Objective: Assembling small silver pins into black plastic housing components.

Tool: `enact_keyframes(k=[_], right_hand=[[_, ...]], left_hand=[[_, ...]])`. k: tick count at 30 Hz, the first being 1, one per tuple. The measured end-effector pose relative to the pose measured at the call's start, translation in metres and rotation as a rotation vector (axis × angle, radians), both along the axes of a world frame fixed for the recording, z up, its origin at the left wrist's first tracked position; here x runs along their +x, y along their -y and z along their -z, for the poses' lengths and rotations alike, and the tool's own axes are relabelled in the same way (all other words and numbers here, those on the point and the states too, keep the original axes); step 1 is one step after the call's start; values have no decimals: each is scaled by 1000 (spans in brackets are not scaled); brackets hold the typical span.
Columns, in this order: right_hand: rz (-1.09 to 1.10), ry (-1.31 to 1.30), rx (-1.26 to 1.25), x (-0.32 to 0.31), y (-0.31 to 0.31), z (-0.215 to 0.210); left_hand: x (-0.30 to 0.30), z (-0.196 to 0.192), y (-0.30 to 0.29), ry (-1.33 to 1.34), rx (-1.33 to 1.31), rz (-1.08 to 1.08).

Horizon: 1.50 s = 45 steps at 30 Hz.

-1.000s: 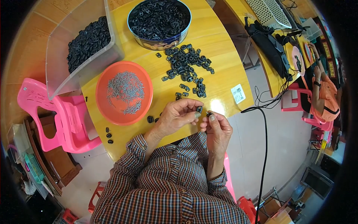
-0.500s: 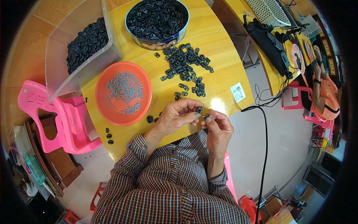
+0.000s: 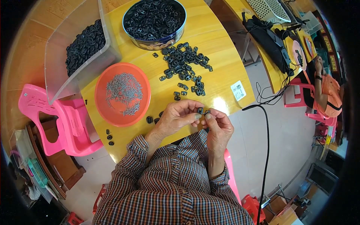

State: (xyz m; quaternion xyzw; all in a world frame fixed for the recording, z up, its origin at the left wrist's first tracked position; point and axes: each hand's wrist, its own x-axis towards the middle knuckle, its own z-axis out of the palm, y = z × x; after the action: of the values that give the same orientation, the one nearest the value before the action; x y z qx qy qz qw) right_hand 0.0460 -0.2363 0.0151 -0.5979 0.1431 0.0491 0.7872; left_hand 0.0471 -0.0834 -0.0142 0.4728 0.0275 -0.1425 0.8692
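Note:
In front of my body, my left hand [image 3: 180, 117] pinches a small black cord-lock piece with holes [image 3: 200, 110] between thumb and fingers. Close beside it, my right hand [image 3: 219, 126] is closed on another small dark piece [image 3: 207, 112], mostly covered by the fingertips. The two pieces are held almost tip to tip; whether they touch I cannot tell. Beyond my hands lies a loose pile of black two-hole pieces [image 3: 183, 62]. To the left, an orange-red plate [image 3: 144, 108] holds many small grey metal springs [image 3: 123, 90]. Several black pieces [image 3: 149, 120] lie beside my left wrist.
A round tin [image 3: 165, 45] full of black pieces stands at the back of the yellow table [image 3: 221, 56]. A clear plastic bin [image 3: 75, 80] with more sits far left. A white label [image 3: 237, 90] lies right; a black cable [image 3: 267, 150] hangs beyond. Pink chair [image 3: 71, 123] at left.
My right hand has moved slightly left and up, bringing its small dark piece closer to the one in my left hand. The view has shifted a little.

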Motion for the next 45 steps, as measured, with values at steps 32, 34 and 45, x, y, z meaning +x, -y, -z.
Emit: enact_keyframes(k=[32,34,45], right_hand=[[-13,18,-102,-4,-4,-2],[-11,13,-95,-4,-4,-3],[-6,-25,-82,-4,-5,-3]], left_hand=[[-2,2,1,72,85,5],[-2,3,1,77,83,8],[-1,5,0,189,213,3]])
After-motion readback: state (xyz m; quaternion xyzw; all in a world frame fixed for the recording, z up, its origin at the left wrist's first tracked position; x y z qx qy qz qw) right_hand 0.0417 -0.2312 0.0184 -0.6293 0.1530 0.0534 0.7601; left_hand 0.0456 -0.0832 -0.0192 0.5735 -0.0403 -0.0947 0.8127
